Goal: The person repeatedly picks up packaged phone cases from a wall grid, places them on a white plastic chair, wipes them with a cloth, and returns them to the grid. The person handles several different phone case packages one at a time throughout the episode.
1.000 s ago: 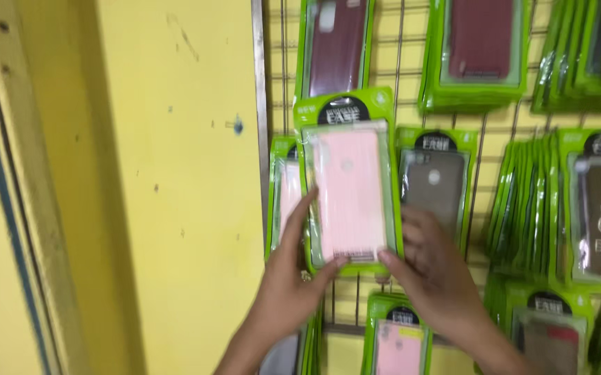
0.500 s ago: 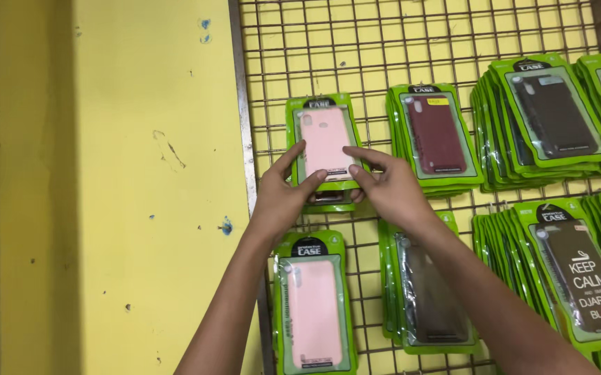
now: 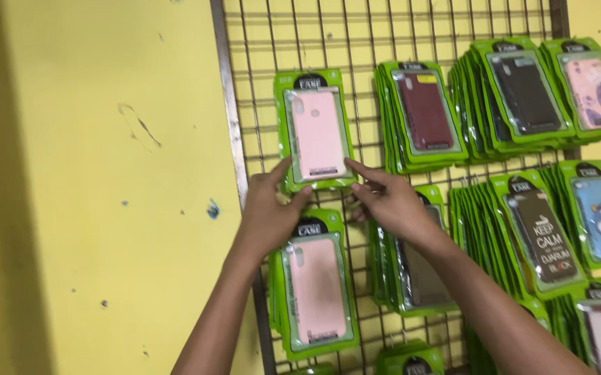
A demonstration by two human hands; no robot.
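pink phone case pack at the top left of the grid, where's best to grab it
Probably the bottom corners of the pink phone case pack, from below: it hangs flat against the wire grid, lower edge free. Left hand and right hand already touch there.

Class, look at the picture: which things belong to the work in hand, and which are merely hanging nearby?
In hand:
left hand
right hand
pink phone case pack
wire grid rack

Nearby only:
maroon case stack
black case stack
lower pink case stack
yellow wall
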